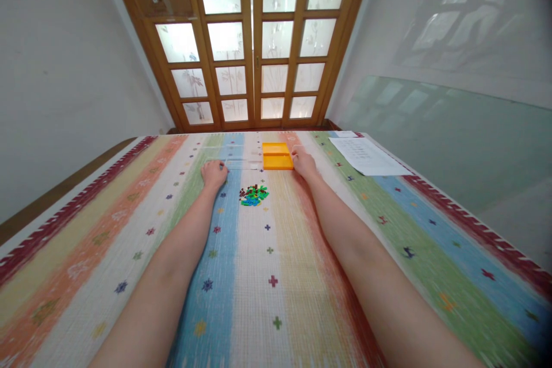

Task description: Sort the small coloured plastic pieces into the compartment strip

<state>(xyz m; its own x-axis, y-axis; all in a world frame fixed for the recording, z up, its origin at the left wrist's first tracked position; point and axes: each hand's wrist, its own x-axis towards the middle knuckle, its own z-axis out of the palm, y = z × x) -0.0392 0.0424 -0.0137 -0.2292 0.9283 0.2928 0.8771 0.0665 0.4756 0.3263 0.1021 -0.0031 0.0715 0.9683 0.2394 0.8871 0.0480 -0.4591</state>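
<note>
My left hand [214, 174] is at the near left part of a clear plastic box [244, 164], its fingers closed at the edge. The see-through walls make the box's outline hard to follow. Directly to the right sits an orange tray [277, 161], split into two compartments by a crosswise divider. My right hand [303, 162] pinches this tray at its right side; the fingertips are partly hidden. Between my forearms, nearer to me, lies a loose heap of small green, blue and brown pieces [254, 195], too small to make out singly.
A striped, patterned cloth [254, 299] covers the table. Printed paper sheets [366, 155] lie at the far right. Beyond the table's far edge stand wooden doors with glass panes [276, 40]. A glass panel [431, 132] leans along the right wall.
</note>
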